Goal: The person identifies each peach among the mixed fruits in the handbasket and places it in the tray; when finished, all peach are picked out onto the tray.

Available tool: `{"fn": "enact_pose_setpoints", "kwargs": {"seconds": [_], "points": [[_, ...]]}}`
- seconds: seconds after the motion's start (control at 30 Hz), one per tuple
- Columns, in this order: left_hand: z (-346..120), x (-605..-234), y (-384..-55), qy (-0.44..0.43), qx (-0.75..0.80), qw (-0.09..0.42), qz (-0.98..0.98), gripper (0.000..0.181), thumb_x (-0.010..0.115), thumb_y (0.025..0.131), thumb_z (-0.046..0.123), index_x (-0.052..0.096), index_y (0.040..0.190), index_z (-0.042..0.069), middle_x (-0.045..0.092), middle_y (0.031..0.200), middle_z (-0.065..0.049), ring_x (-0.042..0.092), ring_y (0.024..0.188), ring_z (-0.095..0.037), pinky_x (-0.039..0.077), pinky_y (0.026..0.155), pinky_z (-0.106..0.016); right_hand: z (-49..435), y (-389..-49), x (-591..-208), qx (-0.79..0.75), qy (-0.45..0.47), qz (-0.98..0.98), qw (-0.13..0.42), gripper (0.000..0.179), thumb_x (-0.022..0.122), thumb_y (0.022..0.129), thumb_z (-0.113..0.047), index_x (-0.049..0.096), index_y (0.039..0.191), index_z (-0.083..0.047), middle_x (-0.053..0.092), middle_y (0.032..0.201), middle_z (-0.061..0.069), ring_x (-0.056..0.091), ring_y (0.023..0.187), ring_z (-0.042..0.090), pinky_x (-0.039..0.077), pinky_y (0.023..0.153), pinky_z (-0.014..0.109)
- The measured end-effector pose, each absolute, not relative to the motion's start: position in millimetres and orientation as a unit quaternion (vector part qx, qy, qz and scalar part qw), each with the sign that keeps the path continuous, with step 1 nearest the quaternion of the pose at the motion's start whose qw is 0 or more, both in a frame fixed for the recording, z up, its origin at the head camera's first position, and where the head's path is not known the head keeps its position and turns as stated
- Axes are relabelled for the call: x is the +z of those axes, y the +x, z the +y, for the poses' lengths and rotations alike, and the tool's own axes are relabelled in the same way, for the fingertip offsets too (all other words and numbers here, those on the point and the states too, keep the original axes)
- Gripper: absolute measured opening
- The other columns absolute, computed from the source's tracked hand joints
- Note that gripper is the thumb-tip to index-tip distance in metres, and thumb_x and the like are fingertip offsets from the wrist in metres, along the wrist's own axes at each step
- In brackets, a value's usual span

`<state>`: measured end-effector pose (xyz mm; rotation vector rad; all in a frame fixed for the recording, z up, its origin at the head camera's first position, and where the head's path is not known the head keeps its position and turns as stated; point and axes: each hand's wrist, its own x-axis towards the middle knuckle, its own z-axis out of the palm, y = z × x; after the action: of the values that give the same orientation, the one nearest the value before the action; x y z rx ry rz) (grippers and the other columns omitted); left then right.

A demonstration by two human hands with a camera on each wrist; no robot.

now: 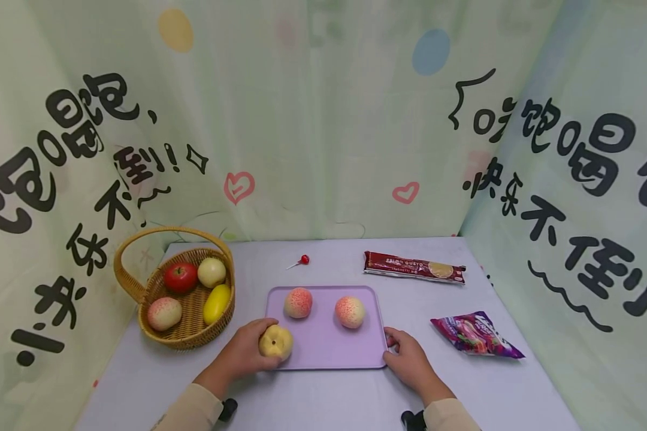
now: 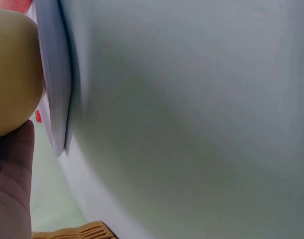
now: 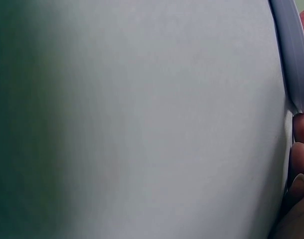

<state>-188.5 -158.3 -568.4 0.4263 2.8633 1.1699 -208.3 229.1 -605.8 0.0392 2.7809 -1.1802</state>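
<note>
My left hand (image 1: 249, 349) grips a round yellow fruit (image 1: 277, 343) with a small dark dimple on top, over the front left corner of a lilac tray (image 1: 323, 353). In the left wrist view the fruit (image 2: 12, 72) looks smooth and sits close against the tray's rim (image 2: 56, 74). Two pink-speckled peaches lie on the tray, one peach (image 1: 298, 303) at the back left and the other peach (image 1: 350, 312) at the right. At the tray's right edge, near the front corner, my right hand (image 1: 410, 361) holds the rim; its curled fingers (image 3: 300, 158) show in the right wrist view.
A wicker basket (image 1: 186, 341) with a tall handle stands left, holding a red tomato (image 1: 181, 278), a pale round onion-like item (image 1: 212, 272), a yellow oblong fruit (image 1: 217, 304) and a peach (image 1: 164, 313). A red lollipop (image 1: 304, 260), spaghetti packet (image 1: 415, 267) and purple snack bag (image 1: 477, 335) lie around the tray.
</note>
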Motion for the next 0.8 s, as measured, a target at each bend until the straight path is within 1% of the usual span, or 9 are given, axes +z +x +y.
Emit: {"fn": "enact_pose_setpoints", "kwargs": {"seconds": [0.13,0.3,0.57,0.8], "points": [[-157.4,-570.3,-187.6,0.13,0.377,0.033,0.917,0.078,0.092,0.069,0.033,0.062,0.136,0.006,0.066,0.132,-0.008,0.062,0.115,-0.021,0.051,0.105,-0.05,228.8,-207.4,-605.8,-0.388,0.017,0.919,0.063,0.062,0.07,0.081,-0.006,0.058,0.141,0.0,0.062,0.103,0.003,0.053,0.096,0.02,0.049,0.084,0.037],[-157.6,-574.2,-188.2,0.12,0.383,0.044,0.915,0.08,0.091,0.07,0.037,0.061,0.137,0.007,0.066,0.134,-0.007,0.062,0.115,-0.02,0.051,0.105,-0.049,229.1,-206.9,-606.1,-0.388,0.016,0.919,0.066,0.062,0.071,0.081,-0.005,0.058,0.141,0.0,0.062,0.103,0.002,0.053,0.096,0.019,0.049,0.084,0.037],[-159.2,-579.5,-190.5,0.103,0.389,0.029,0.915,0.084,0.093,0.067,0.042,0.062,0.138,0.007,0.068,0.131,-0.007,0.063,0.112,-0.02,0.053,0.102,-0.049,229.6,-206.0,-605.6,-0.391,0.012,0.918,0.065,0.062,0.07,0.081,-0.004,0.057,0.142,0.001,0.062,0.103,0.002,0.053,0.095,0.019,0.048,0.083,0.037],[-160.3,-580.9,-192.7,0.103,0.39,0.017,0.915,0.085,0.094,0.067,0.041,0.062,0.138,0.008,0.067,0.132,-0.007,0.063,0.115,-0.021,0.051,0.104,-0.049,229.1,-205.6,-604.0,-0.393,0.016,0.917,0.066,0.062,0.07,0.082,-0.004,0.057,0.142,0.0,0.062,0.104,0.002,0.053,0.096,0.019,0.048,0.084,0.038]]}}
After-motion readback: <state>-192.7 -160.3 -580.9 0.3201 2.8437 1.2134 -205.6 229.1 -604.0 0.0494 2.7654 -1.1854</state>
